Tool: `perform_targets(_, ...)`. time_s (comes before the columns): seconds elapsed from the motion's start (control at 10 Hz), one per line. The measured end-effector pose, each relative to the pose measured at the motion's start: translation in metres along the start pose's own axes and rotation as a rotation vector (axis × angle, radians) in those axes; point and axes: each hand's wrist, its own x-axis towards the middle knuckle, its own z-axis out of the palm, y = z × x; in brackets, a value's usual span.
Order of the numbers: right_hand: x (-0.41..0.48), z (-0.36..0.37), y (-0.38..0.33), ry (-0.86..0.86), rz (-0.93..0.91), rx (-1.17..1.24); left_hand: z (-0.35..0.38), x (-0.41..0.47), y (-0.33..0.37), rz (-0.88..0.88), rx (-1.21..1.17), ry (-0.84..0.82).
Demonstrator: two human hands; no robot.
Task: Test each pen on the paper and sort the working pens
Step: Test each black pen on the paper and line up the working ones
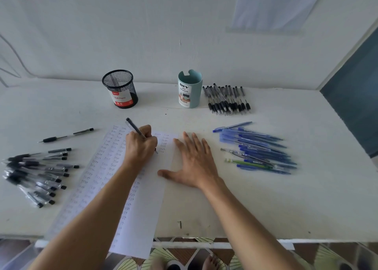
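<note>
My left hand (pixel 141 145) grips a black pen (pixel 132 126), its tip down on the white paper (pixel 143 208), which is covered in rows of the word "test". My right hand (pixel 194 163) lies flat with fingers spread on the table, its thumb on the paper's right edge. A pile of black pens (pixel 36 173) lies at the left, with a single black pen (pixel 67 135) apart above it. Another group of black pens (pixel 227 99) lies at the back right. Blue pens (pixel 257 147) are heaped at the right.
A black mesh pen cup (pixel 120 89) and a teal desk organizer cup (pixel 189 89) stand at the back of the white table (pixel 266 208) near the wall. The paper's lower end hangs over the table's front edge. My feet show on a patterned floor below.
</note>
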Motion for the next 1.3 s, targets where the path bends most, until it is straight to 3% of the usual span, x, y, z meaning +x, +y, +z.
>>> perform_targets(0.2, -0.0004, -0.0004, -0.0009, 0.004, 0.002, 0.007, 0.0018, -0.0017, 0.0032, 0.041, 0.083, -0.01)
perform_targets(0.5, -0.0012, -0.0018, -0.0012, 0.003, 0.006, 0.008, 0.0025, -0.0004, -0.0017, 0.038, 0.008, -0.006)
perform_targets(1.3, -0.0017, -0.0028, -0.0016, 0.001, 0.003, 0.004, 0.007, -0.0019, 0.0012, 0.08, 0.07, -0.032)
